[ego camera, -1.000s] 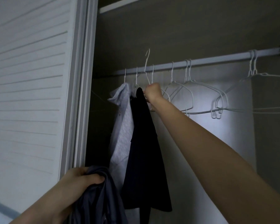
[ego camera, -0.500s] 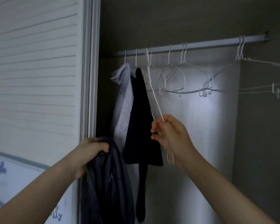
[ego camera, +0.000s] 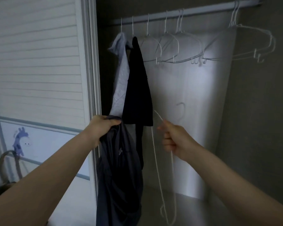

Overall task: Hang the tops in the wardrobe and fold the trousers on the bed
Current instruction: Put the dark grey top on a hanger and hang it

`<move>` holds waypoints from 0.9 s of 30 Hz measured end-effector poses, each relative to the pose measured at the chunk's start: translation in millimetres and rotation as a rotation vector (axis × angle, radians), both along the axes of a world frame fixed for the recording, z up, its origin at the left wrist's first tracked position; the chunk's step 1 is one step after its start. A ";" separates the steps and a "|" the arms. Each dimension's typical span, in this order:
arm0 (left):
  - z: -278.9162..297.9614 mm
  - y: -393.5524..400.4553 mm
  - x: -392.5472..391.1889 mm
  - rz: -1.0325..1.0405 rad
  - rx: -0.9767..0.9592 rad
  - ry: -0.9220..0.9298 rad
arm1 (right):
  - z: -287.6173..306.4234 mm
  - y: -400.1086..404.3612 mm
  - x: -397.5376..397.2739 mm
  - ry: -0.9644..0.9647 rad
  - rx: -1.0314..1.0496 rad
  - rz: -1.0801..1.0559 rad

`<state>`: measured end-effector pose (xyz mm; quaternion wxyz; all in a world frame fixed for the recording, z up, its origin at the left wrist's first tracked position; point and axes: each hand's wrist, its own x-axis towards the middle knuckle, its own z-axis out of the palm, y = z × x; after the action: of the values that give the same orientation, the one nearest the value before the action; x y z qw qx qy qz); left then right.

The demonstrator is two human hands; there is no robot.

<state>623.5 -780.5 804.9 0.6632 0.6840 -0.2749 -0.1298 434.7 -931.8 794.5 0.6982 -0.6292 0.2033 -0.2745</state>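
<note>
Head view: right hand (ego camera: 173, 139) has pulled a white hanger (ego camera: 163, 176) off the rail (ego camera: 194, 11), fingers clamped round it (left hand (ego camera: 103, 126) grips the grey top (ego camera: 119, 176)); dressing the hanger likely comes next.

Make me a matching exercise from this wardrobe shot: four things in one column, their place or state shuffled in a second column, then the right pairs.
Things:
1. dark grey top
2. white wire hanger
3. black garment
4. light grey garment

Places or states:
A. hangs on the rail, nearest the door
B. held in the right hand, off the rail
C. bunched in the left hand
D. hangs on the rail, second from the door

Pairs: 1-C, 2-B, 3-D, 4-A
</note>
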 end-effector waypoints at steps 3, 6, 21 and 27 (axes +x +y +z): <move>-4.1 3.9 4.0 0.175 0.096 -0.224 | -12.7 -10.4 -21.2 0.011 -0.066 -0.020; -5.4 7.4 10.0 0.314 0.199 -0.379 | -14.6 -21.3 -47.4 -0.069 -0.179 0.055; 7.3 -32.3 -50.4 0.062 0.307 -0.552 | -9.0 -2.2 -38.9 0.194 -0.355 0.261; 14.9 -33.8 -77.3 0.038 0.258 -0.462 | -0.9 -3.6 -24.4 0.159 -0.378 0.177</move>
<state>546.2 -814.3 819.8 0.4926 0.7793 -0.3872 0.0081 410.3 -935.4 793.6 0.5709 -0.7839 0.1466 -0.1949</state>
